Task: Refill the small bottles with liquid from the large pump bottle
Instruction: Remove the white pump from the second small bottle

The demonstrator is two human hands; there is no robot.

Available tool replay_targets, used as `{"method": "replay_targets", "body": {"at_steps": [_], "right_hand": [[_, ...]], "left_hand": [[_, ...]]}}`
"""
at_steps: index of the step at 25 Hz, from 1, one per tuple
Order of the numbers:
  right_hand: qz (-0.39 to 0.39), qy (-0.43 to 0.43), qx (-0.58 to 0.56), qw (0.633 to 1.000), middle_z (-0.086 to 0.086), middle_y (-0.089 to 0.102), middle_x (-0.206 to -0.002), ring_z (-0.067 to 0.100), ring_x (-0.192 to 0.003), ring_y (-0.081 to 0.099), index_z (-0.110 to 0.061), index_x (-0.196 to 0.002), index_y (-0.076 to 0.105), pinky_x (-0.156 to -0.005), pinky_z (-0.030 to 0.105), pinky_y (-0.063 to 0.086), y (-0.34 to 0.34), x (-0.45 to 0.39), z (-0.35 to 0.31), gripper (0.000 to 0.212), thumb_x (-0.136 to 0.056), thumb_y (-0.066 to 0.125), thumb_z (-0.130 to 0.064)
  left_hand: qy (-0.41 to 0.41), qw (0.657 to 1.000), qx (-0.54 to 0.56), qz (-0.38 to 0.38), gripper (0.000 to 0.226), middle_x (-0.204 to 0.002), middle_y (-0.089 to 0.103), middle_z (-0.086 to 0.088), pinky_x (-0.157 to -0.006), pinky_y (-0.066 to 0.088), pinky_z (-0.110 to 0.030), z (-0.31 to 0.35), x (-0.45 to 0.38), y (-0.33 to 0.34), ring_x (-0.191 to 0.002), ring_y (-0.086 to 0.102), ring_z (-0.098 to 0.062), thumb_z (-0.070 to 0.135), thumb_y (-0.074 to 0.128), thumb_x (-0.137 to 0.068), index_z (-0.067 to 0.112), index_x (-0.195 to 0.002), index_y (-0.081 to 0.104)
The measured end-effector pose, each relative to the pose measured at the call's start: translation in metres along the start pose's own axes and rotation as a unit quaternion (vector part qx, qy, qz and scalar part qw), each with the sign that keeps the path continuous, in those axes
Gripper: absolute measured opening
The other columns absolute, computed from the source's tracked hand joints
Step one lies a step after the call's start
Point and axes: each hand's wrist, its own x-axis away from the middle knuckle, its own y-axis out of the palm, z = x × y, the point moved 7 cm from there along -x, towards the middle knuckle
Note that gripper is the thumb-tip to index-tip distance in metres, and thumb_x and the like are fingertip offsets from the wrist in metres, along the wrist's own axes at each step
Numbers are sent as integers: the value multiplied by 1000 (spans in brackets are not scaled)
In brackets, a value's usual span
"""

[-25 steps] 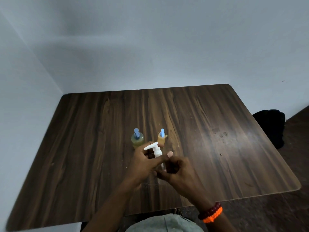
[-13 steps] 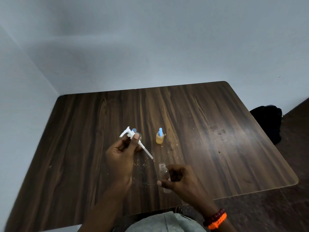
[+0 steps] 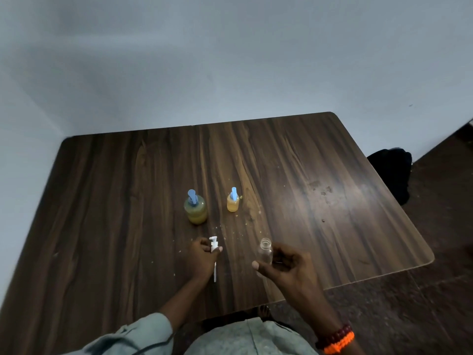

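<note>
A large pump bottle point(image 3: 195, 210) of yellow-green liquid with a blue pump stands mid-table on the dark wooden table point(image 3: 102, 201). To its right stands a small orange-filled bottle point(image 3: 233, 202) with a blue top. My left hand point(image 3: 202, 257) holds a white pump head point(image 3: 214, 245) low over the table, its dip tube pointing back toward me. My right hand point(image 3: 284, 265) grips a small clear bottle point(image 3: 265, 252), upright, without a cap and looking empty.
Crumbs and small stains dot the wood around the bottles and to the right. A black bag point(image 3: 391, 172) lies on the floor beyond the table's right edge. Grey walls close the far and left sides.
The white pump head came out of the clear bottle. My left hand carried it left and up, then down near the table. My right hand kept the clear bottle.
</note>
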Motion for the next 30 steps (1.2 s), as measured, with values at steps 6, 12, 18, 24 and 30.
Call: {"method": "replay_targets", "body": {"at_steps": [6,12,18,24,30], "right_hand": [[30,5,-1,1000,-11,83,-101,8,-95,79,-23,-111,80,-86,37,66,-8,-1,-1,39,-74,92,-27],[19,-3,-4,1000,-15,82,-101,4,-94,78,-25,-111,79,-85,27,65,-3,-7,-7,38,-75,91,-25],[-3,-19,0,1000,-15,82,-102,4,-93,78,-30,-109,78,-81,27,66,4,-12,-8,34,-77,90,-26],[-10,-30,0,1000,-12,82,-100,7,-91,79,-34,-107,78,-79,25,65,10,-13,-10,33,-78,91,-26],[-21,-28,26,999,0,77,-105,15,-94,76,-22,-111,78,-83,39,66,19,-21,-14,38,-76,92,-19]], "left_hand": [[12,1000,-22,9,21,-81,76,-16,-75,55,-39,-9,-10,8,-76,69,-28,9,91,-77,-3,-80,74],[-7,1000,-1,23,26,-75,70,-5,-73,54,-34,-14,-14,1,-73,66,-20,17,96,-72,10,-73,71],[-22,999,14,27,32,-68,67,2,-67,50,-29,-25,-17,-12,-68,62,-15,17,98,-69,16,-66,66],[-37,998,54,21,31,-65,64,1,-60,47,-21,-20,-9,-22,-72,63,-20,11,96,-72,9,-67,66],[58,961,222,-151,22,-96,83,-11,-69,68,-34,52,44,-28,-91,81,-32,27,85,-86,14,-102,79]]}}
